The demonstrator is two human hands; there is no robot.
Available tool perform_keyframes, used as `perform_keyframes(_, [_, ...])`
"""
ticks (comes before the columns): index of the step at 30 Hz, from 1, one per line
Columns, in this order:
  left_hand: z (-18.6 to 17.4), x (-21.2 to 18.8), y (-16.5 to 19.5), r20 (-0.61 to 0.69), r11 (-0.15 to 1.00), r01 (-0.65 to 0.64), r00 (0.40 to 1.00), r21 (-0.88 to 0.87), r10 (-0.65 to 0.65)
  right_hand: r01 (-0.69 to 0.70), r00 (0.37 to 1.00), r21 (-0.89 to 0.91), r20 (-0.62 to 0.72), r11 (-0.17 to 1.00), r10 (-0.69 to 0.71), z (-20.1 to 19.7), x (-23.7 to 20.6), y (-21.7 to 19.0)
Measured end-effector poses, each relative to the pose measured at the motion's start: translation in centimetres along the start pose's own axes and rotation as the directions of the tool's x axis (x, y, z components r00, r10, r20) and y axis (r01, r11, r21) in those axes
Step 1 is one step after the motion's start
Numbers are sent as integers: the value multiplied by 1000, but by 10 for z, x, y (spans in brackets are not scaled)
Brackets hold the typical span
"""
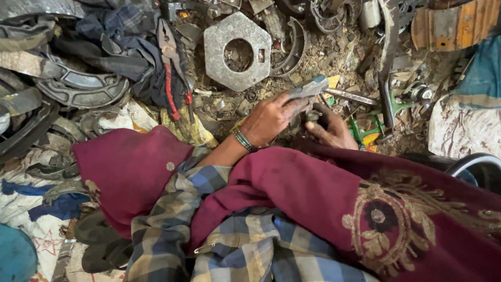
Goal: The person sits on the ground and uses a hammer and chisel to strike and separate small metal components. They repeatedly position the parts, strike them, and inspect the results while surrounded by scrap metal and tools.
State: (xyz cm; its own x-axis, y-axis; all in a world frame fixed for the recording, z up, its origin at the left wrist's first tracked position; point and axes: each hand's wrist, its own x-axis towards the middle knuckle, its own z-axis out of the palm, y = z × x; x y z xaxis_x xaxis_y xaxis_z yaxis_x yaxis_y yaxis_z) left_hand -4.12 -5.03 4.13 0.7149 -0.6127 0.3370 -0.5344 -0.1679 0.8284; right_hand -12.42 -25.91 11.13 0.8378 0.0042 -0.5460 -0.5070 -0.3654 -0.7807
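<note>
My left hand (271,119), with a beaded bracelet on the wrist, reaches out of a plaid sleeve and is closed on a grey-handled tool (310,87) whose handle sticks up past the fingers. Just to its right, my right hand (334,131) comes out from under a maroon shawl (313,193) and grips a small dark metal part (313,116). The two hands touch around that part, low over a dirt floor littered with scrap. The tool's working end is hidden between the hands.
A grey hexagonal metal plate with a round hole (237,49) lies beyond the hands. Red-handled pliers (169,73) rest on dark cloth at left, beside curved brake shoes (83,89). A green tool (368,130) and a dark metal bar (386,78) lie at right.
</note>
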Motion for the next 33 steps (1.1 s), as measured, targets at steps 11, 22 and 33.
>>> perform_keyframes(11, [-7,4,-3,-31,992,14,999,-129,-18,-94,996,5,-9,996,94,-11,3,8])
perform_keyframes(22, [2,7,12,-17,947,250,966,-202,-259,141,990,-159,-6,977,-144,-4,9,9])
perform_keyframes(33, [-11,20,2,-88,907,173,971,-383,-222,-98,994,93,-32,991,101,-7,2,-4])
